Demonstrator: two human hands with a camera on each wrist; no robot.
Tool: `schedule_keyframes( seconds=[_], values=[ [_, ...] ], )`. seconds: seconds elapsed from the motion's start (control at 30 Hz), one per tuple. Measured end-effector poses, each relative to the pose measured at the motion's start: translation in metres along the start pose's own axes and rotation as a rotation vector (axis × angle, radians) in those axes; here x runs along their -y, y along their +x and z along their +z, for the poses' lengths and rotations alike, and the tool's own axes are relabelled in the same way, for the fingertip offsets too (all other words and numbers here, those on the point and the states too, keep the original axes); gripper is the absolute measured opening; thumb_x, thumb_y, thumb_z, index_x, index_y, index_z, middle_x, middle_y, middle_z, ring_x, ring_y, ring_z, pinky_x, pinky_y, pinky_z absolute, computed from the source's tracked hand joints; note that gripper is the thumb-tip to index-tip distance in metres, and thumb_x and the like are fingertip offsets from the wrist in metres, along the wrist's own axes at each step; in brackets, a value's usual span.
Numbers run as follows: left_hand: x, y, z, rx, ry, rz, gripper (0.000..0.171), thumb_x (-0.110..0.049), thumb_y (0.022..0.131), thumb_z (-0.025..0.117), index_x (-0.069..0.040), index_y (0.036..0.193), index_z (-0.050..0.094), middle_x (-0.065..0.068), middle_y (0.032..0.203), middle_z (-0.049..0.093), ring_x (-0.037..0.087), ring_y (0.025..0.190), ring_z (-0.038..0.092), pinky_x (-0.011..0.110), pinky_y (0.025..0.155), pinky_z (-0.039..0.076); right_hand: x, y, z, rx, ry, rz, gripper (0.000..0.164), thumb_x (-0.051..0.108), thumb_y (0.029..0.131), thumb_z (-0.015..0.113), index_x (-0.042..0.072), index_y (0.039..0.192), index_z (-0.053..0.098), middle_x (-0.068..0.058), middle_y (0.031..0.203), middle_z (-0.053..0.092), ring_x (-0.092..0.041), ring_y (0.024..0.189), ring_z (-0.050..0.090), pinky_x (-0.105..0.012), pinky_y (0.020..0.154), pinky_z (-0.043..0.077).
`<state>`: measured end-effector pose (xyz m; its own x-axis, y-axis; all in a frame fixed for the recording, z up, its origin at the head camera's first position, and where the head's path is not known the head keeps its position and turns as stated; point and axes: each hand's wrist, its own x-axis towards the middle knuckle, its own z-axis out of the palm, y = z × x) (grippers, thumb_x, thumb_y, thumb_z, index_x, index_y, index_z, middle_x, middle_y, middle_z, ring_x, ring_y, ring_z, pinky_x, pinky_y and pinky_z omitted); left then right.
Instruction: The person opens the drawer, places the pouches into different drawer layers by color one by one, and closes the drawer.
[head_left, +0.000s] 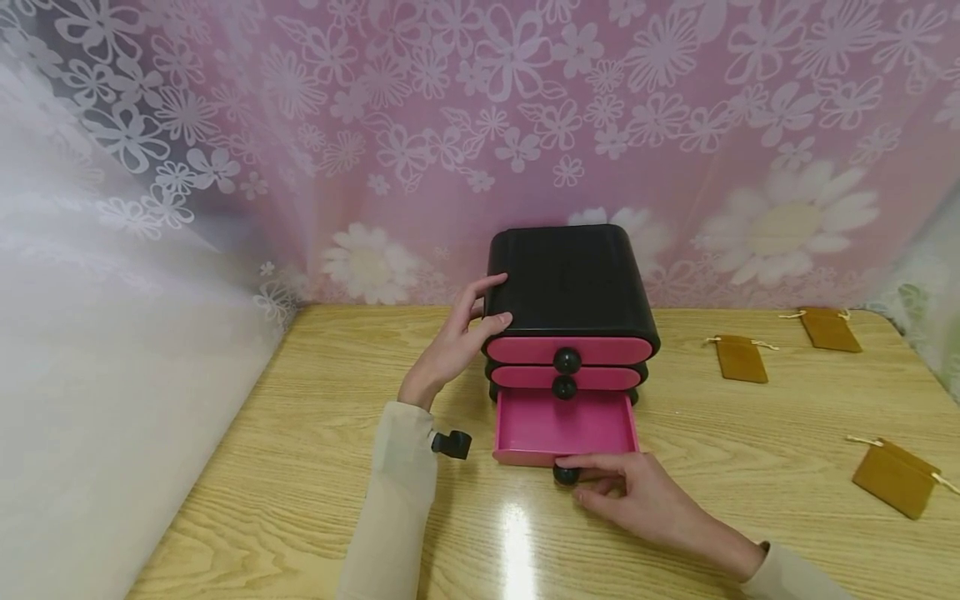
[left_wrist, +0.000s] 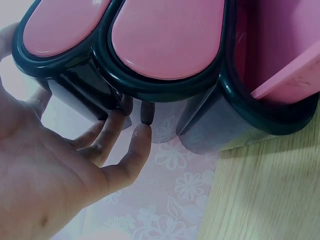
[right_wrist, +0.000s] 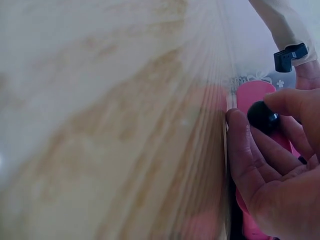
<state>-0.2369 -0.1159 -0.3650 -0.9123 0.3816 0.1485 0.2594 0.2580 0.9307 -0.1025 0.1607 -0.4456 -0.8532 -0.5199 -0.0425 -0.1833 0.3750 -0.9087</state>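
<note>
A small black cabinet [head_left: 570, 279] with three pink-fronted drawers stands on the table. Its bottom drawer [head_left: 566, 421] is pulled out, the pink floor showing; the top drawer [head_left: 517, 350] and middle drawer [head_left: 517, 377] are in. My left hand [head_left: 453, 342] rests against the cabinet's left side, thumb and index finger over the top edge. In the left wrist view, other fingers of it touch the dark side wall [left_wrist: 75, 90]. With its fingers around the round black knob [right_wrist: 262, 117] of the bottom drawer, my right hand [head_left: 648, 500] holds it at the drawer's front.
Three brown drawstring pouches lie on the wooden table [head_left: 285, 467] to the right: one pouch [head_left: 741, 358] near the cabinet, another pouch [head_left: 831, 329] farther back, a third pouch [head_left: 896, 479] nearer the front. A flowered curtain [head_left: 450, 150] hangs behind the cabinet.
</note>
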Motion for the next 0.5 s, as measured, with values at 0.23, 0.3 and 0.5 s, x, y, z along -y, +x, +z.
schedule_keyframes(
  seconds=[0.23, 0.3, 0.5],
  values=[
    [0.001, -0.0002, 0.0007, -0.003, 0.005, 0.001, 0.053, -0.036, 0.103, 0.055, -0.047, 0.152, 0.037, -0.002, 0.161, 0.029, 0.029, 0.14, 0.043, 0.056, 0.109, 0.044, -0.0002, 0.0, -0.0005, 0.003, -0.019, 0.024, 0.033, 0.026, 0.093, 0.075, 0.022, 0.126, 0.074, -0.002, 0.108, 0.078, -0.002, 0.089, 0.07, -0.023, 0.072, 0.058],
    [0.0009, -0.0001, 0.0005, -0.002, 0.0, 0.002, 0.053, -0.036, 0.103, 0.055, -0.047, 0.152, 0.037, -0.002, 0.16, 0.03, 0.029, 0.14, 0.043, 0.056, 0.109, 0.044, 0.0001, 0.0003, -0.001, 0.007, -0.028, 0.033, 0.033, 0.027, 0.093, 0.075, 0.023, 0.126, 0.074, 0.0, 0.108, 0.078, -0.002, 0.088, 0.07, -0.023, 0.071, 0.057],
    [0.0007, 0.0005, 0.0004, -0.003, -0.016, 0.004, 0.052, -0.035, 0.103, 0.055, -0.047, 0.151, 0.038, -0.002, 0.159, 0.033, 0.027, 0.139, 0.045, 0.053, 0.107, 0.047, 0.001, -0.0002, -0.002, 0.021, -0.037, 0.055, 0.032, 0.028, 0.095, 0.073, 0.025, 0.126, 0.073, 0.001, 0.109, 0.077, -0.003, 0.09, 0.07, -0.023, 0.073, 0.057]
  ],
)
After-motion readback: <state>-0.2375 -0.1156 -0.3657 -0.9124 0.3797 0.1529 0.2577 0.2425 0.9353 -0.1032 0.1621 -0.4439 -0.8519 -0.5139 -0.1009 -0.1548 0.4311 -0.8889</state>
